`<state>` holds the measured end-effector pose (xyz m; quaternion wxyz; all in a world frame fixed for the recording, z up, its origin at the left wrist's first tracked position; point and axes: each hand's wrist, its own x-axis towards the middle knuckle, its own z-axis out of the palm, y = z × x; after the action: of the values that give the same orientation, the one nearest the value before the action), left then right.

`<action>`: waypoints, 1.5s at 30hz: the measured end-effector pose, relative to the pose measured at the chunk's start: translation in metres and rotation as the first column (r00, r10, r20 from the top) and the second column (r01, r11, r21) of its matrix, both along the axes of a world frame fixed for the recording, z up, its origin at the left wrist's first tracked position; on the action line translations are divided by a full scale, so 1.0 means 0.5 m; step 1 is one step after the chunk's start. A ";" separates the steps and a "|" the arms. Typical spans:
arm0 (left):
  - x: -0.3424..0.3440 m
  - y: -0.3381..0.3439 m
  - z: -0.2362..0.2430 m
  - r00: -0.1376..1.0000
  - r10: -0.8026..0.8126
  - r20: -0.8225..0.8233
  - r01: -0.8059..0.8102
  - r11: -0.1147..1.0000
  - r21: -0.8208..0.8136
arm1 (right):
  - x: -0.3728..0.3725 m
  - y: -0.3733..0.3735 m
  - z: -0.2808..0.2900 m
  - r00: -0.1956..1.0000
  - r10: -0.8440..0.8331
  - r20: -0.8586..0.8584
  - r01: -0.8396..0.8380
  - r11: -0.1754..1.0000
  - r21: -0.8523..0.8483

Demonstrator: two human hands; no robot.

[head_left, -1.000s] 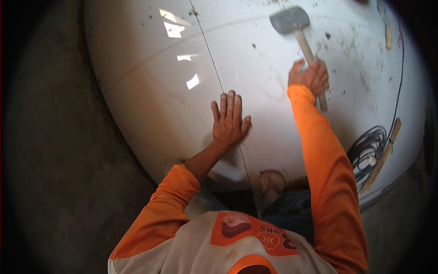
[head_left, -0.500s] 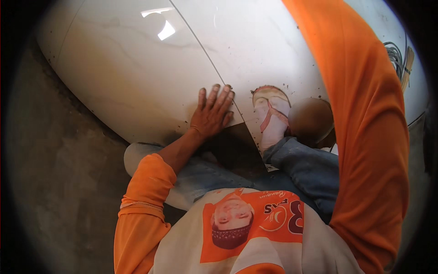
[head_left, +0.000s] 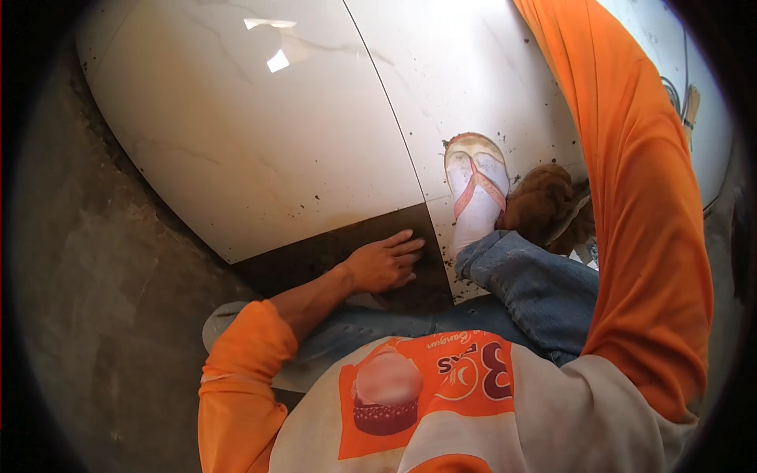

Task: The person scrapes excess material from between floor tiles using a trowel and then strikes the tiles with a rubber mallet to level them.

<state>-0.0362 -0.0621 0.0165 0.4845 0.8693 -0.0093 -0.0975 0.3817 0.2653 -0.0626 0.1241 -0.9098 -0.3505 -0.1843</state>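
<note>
We saw the left hand (head_left: 386,262), fingers loosely parted, over the dark patch (head_left: 315,247) bordering the near edge of the large white tile (head_left: 252,134); we couldn't tell if it touched. The right hand was out of view past the orange sleeve (head_left: 635,189), so we couldn't tell its grip. We marked a sandalled foot (head_left: 479,185) on the neighbouring tile (head_left: 453,71), beside a brown bundle (head_left: 542,203).

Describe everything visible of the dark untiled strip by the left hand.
The dark untiled strip looks brown and matte, perhaps mortar or earth. Its visible part narrows toward the left, with white tiles edging its far and right sides. The left hand is over it, contact unclear, and a jeans-clad leg hides part of its near side.
</note>
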 end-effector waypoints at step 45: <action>-0.104 1.043 -0.073 0.567 0.824 0.004 -0.431 0.292 0.854 | -0.493 -0.110 0.318 0.113 0.480 -0.870 -0.894 0.432 0.122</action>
<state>-0.0884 0.4594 -0.0201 0.0376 0.8625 0.4984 -0.0790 0.1353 0.2104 0.0964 0.1328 -0.5903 -0.6732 0.4252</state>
